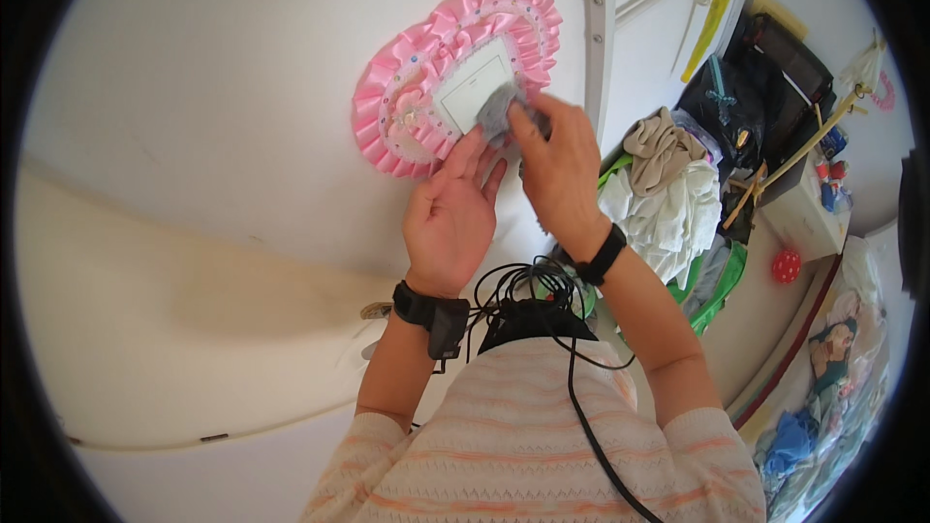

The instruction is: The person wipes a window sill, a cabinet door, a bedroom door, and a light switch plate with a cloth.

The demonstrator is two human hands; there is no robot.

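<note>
A white light switch (472, 91) is set on the wall inside a pink ruffled satin surround (396, 58) with lace, small gems and a pink flower (412, 110). My right hand (559, 160) pinches a grey cloth (498, 112) against the lower right part of the switch. Palm up and fingers apart, my left hand (452, 221) reaches to the surround's lower edge. Its fingertips lie just under the cloth; whether they touch it I cannot tell. The cloth and both hands hide the lower right corner of the surround.
Right of the wall edge (597, 36) are piled clothes (665, 196), a green bag (719, 290), a black bag (741, 102) and a wooden pole (806, 145). Black cables (538, 283) hang coiled at my waist. A red dotted ball (786, 266) lies farther right.
</note>
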